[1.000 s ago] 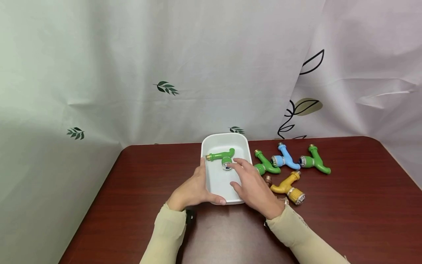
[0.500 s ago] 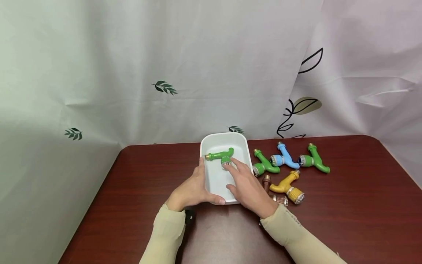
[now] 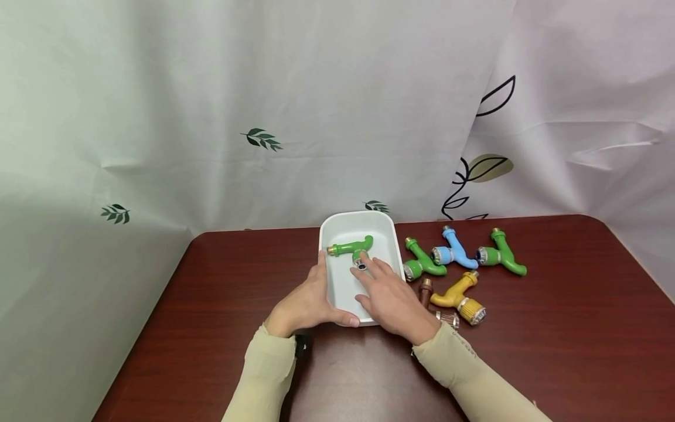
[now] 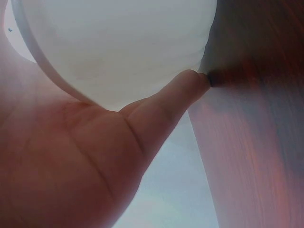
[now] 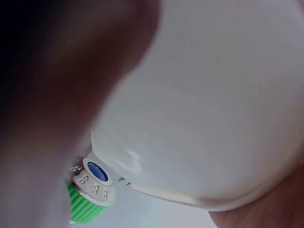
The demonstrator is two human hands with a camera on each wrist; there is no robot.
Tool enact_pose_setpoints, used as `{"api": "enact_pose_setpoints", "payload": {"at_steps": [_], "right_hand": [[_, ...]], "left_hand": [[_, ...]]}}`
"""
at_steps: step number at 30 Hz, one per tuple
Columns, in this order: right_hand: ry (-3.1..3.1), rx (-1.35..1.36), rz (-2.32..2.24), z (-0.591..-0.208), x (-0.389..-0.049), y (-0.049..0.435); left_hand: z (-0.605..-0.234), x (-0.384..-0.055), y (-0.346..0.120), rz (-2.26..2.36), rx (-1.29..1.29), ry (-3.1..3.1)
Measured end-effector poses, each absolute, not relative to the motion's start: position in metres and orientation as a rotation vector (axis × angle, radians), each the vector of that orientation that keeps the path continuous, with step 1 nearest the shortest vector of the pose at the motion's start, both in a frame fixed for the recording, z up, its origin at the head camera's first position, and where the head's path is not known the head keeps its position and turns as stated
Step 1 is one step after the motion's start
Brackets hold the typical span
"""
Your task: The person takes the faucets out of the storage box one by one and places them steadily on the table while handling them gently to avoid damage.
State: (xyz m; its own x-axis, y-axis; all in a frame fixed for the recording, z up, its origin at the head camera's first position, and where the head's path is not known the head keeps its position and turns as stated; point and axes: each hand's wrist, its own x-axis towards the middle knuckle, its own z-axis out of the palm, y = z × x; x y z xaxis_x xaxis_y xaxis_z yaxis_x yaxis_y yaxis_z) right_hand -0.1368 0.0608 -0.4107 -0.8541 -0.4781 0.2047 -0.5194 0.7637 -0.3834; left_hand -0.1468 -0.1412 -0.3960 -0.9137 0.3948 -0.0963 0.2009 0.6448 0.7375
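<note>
A white tray stands at the middle of the table, and a green tap lies in it with its brass thread toward the left wall. My left hand holds the tray's near left corner, fingers along the side and thumb across the front. That thumb lies against the tray's outer wall in the left wrist view. My right hand reaches over the right rim with its fingertips at the tap's knob, partly covering it; its thumb stands apart. A green ribbed knob with a blue centre shows in the right wrist view.
Right of the tray lie another green tap, a blue tap, a third green tap, a yellow tap and a brown tap partly behind my right hand. A printed curtain hangs behind the table.
My right hand has shifted a little left over the tap, and the knob's blue-centred cap shows more plainly. More of the brown tap is uncovered. My left hand stays on the tray.
</note>
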Motion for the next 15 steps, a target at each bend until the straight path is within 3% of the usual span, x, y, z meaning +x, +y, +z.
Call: {"api": "enact_pose_setpoints", "payload": {"at_steps": [15], "right_hand": [[-2.936,0.911,0.536,-0.4097,-0.1430,0.0610]], "left_hand": [[-0.3951,-0.1459,-0.1408,1.069,0.440,2.631]]}}
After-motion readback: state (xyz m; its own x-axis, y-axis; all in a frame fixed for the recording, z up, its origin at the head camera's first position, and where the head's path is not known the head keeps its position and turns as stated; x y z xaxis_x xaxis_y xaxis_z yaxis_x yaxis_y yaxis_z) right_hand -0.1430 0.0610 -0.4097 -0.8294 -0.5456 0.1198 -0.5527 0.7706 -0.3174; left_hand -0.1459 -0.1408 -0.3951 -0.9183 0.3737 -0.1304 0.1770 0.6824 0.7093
